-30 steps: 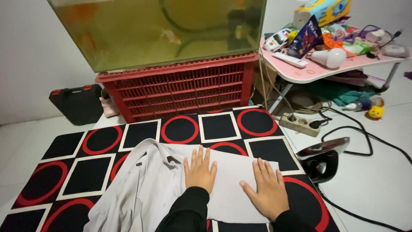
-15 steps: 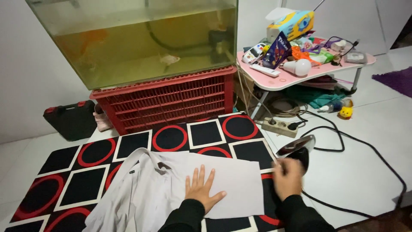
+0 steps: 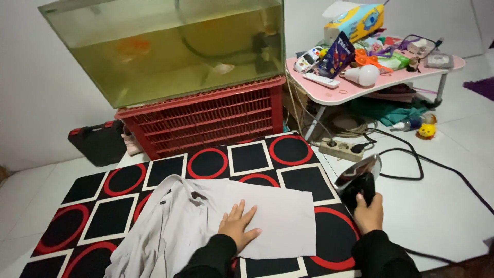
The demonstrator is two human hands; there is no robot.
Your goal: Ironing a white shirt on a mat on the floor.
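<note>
A pale grey shirt (image 3: 206, 221) lies spread on the black mat with red circles and white squares (image 3: 103, 201), collar toward the red plastic crate (image 3: 206, 116) that carries the glass fish tank (image 3: 164, 46). The left hand (image 3: 235, 226) rests flat on the shirt, palm down, fingers spread, black sleeve running back toward the body. To the right, just off the mat's edge on the white floor, the right hand (image 3: 368, 212) reaches forward and wraps around the handle of the black electric iron (image 3: 357, 180), which stands on its heel.
</note>
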